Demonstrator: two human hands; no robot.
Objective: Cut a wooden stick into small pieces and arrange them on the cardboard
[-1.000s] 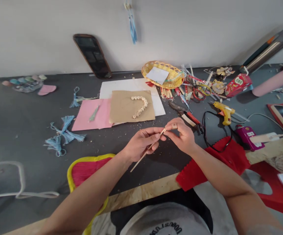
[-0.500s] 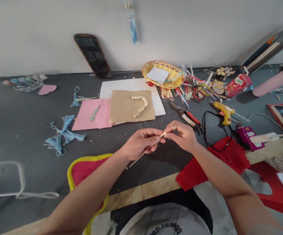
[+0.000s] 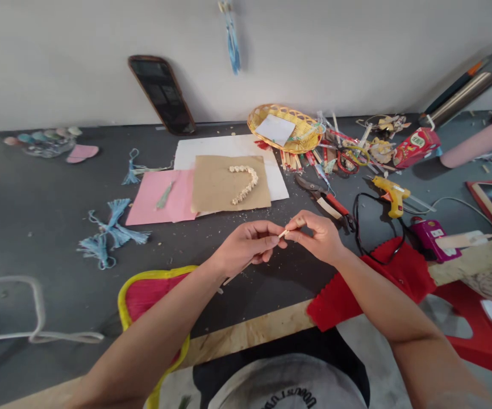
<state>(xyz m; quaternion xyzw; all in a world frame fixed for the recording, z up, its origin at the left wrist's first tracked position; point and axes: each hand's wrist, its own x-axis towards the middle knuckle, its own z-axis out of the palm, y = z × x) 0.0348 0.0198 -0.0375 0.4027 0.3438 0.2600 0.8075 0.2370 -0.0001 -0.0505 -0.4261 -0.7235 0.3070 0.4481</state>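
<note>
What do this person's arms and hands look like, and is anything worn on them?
Both forearms are bare, with no watch or bracelet visible. The left hand and right hand wear no gloves; one right finger bears a small pale patch, too small to identify. The grey shirt has dark lettering.

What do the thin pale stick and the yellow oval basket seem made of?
Thin pale stick: probably wood or bamboo, matt, given its plain cream tone.
Yellow oval basket: perhaps cane or plastic, faintly glossy; latticed weave visible, fibre unclear.
</note>
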